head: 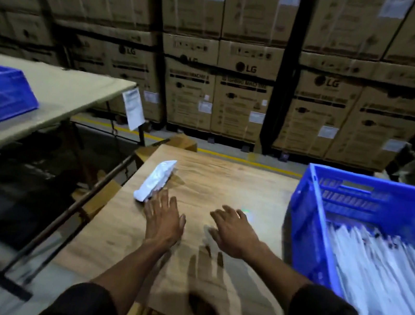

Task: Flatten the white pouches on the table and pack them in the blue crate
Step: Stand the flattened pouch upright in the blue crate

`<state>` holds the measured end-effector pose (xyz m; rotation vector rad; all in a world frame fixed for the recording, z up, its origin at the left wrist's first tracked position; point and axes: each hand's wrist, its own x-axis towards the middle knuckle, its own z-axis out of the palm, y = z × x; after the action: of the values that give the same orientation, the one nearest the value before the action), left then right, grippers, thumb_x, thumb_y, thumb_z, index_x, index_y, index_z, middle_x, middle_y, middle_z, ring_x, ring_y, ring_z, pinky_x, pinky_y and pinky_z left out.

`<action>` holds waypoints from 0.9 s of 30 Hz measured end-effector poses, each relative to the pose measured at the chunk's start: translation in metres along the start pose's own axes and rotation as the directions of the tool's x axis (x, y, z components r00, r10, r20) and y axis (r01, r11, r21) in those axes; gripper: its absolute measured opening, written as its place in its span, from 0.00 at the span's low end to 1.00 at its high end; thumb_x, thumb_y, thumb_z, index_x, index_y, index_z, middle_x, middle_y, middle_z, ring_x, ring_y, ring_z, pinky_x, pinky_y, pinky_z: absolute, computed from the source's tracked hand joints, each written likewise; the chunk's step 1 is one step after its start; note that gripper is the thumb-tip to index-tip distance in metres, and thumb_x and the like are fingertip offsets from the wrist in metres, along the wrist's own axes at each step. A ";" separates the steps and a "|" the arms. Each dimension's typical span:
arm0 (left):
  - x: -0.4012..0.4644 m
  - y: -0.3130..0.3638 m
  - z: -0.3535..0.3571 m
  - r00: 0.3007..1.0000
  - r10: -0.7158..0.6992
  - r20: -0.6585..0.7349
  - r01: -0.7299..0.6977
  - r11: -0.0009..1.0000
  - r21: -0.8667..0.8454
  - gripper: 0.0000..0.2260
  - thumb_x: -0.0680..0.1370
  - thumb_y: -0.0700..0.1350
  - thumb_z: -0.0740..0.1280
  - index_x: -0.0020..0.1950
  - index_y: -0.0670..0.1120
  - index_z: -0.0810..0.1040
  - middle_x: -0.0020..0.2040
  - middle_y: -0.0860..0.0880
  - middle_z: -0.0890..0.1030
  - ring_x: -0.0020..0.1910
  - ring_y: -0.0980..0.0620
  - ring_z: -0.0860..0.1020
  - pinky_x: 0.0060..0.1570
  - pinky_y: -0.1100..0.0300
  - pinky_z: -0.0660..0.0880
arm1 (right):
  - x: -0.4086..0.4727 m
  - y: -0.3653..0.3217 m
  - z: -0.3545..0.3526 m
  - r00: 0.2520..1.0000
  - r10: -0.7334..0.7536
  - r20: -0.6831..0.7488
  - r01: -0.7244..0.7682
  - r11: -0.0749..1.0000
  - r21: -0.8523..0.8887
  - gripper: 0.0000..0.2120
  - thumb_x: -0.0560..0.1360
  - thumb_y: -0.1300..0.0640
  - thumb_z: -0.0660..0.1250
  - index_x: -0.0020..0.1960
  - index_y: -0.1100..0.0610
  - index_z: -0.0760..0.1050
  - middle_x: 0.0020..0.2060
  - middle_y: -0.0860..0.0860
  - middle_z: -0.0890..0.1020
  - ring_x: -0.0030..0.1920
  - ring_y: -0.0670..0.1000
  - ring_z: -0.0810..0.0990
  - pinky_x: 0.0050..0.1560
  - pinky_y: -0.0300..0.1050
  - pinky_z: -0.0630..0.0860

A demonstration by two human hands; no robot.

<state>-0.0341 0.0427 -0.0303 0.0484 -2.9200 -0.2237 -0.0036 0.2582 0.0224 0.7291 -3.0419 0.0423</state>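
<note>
One crumpled white pouch (154, 181) lies on the wooden table (224, 184) near its left edge. My left hand (163, 217) hovers flat with fingers spread, its fingertips at the pouch's near end; contact cannot be made out. My right hand (234, 231) is over the middle of the table, fingers loosely spread, holding nothing. The blue crate (306, 216) stands on the right side of the table with several flattened white pouches (372, 269) stacked upright inside.
A second blue crate (3, 94) sits on a pale table (64, 89) at the left. Stacked cardboard cartons (239, 92) form a wall behind. A yellow floor line (226, 155) runs past the table's far edge. A gap with metal bars separates the two tables.
</note>
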 end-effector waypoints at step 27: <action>0.049 -0.093 0.078 0.629 0.770 -0.106 -0.777 0.624 -0.076 0.28 0.73 0.39 0.56 0.73 0.40 0.72 0.71 0.40 0.76 0.58 0.38 0.81 0.60 0.46 0.78 | 0.029 -0.063 0.063 0.946 0.323 0.007 -0.323 0.946 -0.018 0.25 0.75 0.45 0.59 0.70 0.53 0.69 0.70 0.53 0.74 0.71 0.55 0.71 0.63 0.58 0.74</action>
<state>-0.0966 -0.0400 -0.1095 -1.1845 -2.5487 -0.2256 -0.0009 0.1872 -0.0383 0.2215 -3.1305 0.0165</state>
